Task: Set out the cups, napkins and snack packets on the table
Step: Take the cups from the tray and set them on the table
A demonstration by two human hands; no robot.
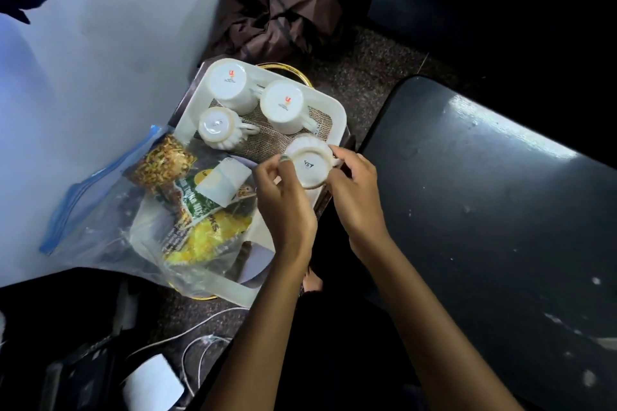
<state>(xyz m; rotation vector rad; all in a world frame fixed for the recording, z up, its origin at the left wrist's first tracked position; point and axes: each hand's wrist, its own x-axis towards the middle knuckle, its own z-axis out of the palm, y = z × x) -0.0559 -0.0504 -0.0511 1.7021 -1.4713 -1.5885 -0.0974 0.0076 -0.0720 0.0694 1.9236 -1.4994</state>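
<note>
- A fluted white cup [312, 163], turned base-up, is grasped between both hands at the near right corner of a white tray [337, 110] that rests on the floor
- The left hand [283, 200] fingers [283, 160] pinch its left rim; the right hand [354, 187] fingers [337, 152] close on its right side
- Beyond the fingers, three more upturned cups are seen on the tray: a second fluted cup [217, 127] and two plain mugs [228, 80] [285, 103]
- Left of the fingers, snack packets [187, 197] lie in a clear zip bag [100, 210], with a folded white napkin [223, 182] on top
- The dark counter [500, 193] lies to the right of the fingers, with nothing set out on it in view
- The step in hand appears to be taking the first cup; the next move likely calls for lifting it clear, turning it upright and carrying it right to the counter
</note>
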